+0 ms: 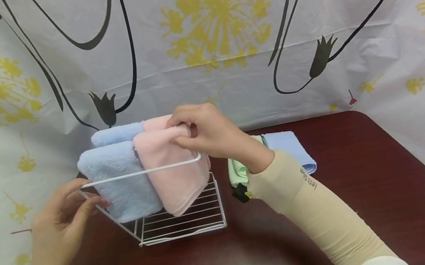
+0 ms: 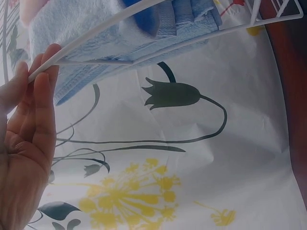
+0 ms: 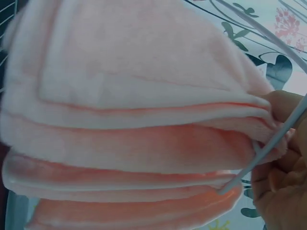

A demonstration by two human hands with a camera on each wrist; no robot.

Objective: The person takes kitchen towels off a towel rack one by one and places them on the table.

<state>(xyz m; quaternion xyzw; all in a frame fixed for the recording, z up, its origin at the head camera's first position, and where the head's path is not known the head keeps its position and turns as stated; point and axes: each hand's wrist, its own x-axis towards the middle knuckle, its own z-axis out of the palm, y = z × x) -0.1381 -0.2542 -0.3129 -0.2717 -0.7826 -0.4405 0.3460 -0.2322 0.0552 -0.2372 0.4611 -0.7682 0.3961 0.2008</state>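
Note:
My left hand (image 1: 53,222) pinches the front left corner of a white wire rack (image 1: 183,236) between thumb and fingers. With my right hand (image 1: 212,130) I pinch the top right corner of a folded pink towel (image 1: 172,171). Beside it stands a folded blue towel (image 1: 120,184), behind the rack's top front wire. Behind these two, another blue towel (image 1: 116,133) and another pink towel (image 1: 156,122) show their tops. In the right wrist view, the pink towel's layers (image 3: 144,148) bunch at my fingertips, with a white wire (image 3: 271,146) crossing in front.
Right of the rack, a folded green towel (image 1: 237,172) and a folded light blue towel (image 1: 288,148) lie on the dark red table (image 1: 354,184), partly behind my right wrist. A patterned white sheet (image 1: 204,82) hangs at the back and sides.

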